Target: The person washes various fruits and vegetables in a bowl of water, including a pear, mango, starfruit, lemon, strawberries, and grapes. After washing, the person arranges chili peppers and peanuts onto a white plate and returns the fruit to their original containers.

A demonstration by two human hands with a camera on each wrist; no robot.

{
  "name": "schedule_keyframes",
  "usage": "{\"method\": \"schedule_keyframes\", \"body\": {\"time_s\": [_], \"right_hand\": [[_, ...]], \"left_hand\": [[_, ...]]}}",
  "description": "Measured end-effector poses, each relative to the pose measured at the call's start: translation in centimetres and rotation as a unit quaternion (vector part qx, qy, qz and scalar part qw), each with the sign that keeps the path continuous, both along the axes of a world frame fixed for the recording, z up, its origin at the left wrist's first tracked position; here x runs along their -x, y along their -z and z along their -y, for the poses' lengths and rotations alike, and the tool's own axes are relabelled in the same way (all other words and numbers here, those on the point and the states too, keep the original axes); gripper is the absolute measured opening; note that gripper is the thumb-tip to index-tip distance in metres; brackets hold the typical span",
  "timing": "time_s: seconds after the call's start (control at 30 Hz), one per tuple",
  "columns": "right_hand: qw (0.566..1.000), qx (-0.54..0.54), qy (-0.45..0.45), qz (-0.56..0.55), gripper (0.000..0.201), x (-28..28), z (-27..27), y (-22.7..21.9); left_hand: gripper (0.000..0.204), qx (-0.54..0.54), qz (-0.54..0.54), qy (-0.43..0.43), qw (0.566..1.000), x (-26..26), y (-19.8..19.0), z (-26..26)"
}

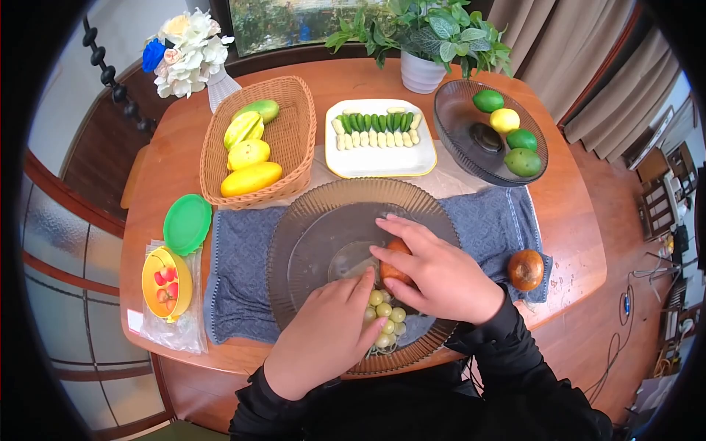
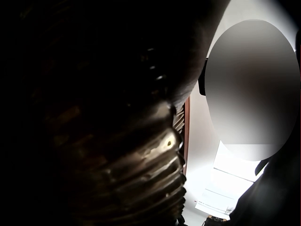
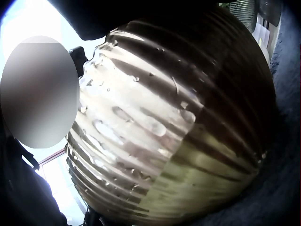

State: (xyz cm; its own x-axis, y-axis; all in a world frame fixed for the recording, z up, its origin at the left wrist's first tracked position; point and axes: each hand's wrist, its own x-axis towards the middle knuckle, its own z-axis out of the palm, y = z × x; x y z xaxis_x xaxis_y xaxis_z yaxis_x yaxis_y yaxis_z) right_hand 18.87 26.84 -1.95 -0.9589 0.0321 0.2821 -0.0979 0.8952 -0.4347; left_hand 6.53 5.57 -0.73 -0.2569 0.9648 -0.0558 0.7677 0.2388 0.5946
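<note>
A large ribbed see-through bowl [image 1: 294, 294] stands in front of me, with both hands in it. My right hand [image 1: 434, 273] holds a round orange-brown fruit [image 1: 396, 263], fingers across its top and thumb along its near side. Over the left part of the bowl, my left hand [image 1: 323, 327] has its fingers extended, their tips close to the fruit. A bunch of green grapes [image 1: 385, 323] lies between the hands, partly hidden by the left one. The bowl's wet ribbed wall [image 3: 155, 117] fills much of the right wrist view and shows darkly in the left wrist view.
A blue towel [image 1: 246, 272] lies under the bowl; a second orange-brown fruit [image 1: 526, 270] sits at its right. Behind stand a wicker basket [image 1: 208, 165], a white plate [image 1: 379, 163] and a dark fruit bowl [image 1: 460, 151]. A yellow bowl [image 1: 182, 283] and green lid [image 1: 187, 224] are left.
</note>
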Motion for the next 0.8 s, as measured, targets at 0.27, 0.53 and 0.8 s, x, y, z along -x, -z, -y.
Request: {"method": "schedule_keyframes", "body": {"time_s": [0.27,0.53,0.8], "right_hand": [[0.999,-0.017,0.018,0.04,0.058,-0.3,0.5,-0.8],[0.999,0.014,0.016,0.037,0.052,0.0,0.0,-0.7],[0.999,-0.048,-0.023,0.011,0.043,-0.2,-0.4,0.2]], "left_hand": [[0.071,-0.001,0.005,0.001,1.0,0.0,-0.1,0.0],[0.07,-0.005,0.006,0.0,1.0,0.0,0.0,0.0],[0.069,-0.02,-0.001,0.006,1.0,0.1,0.2,0.1]]}}
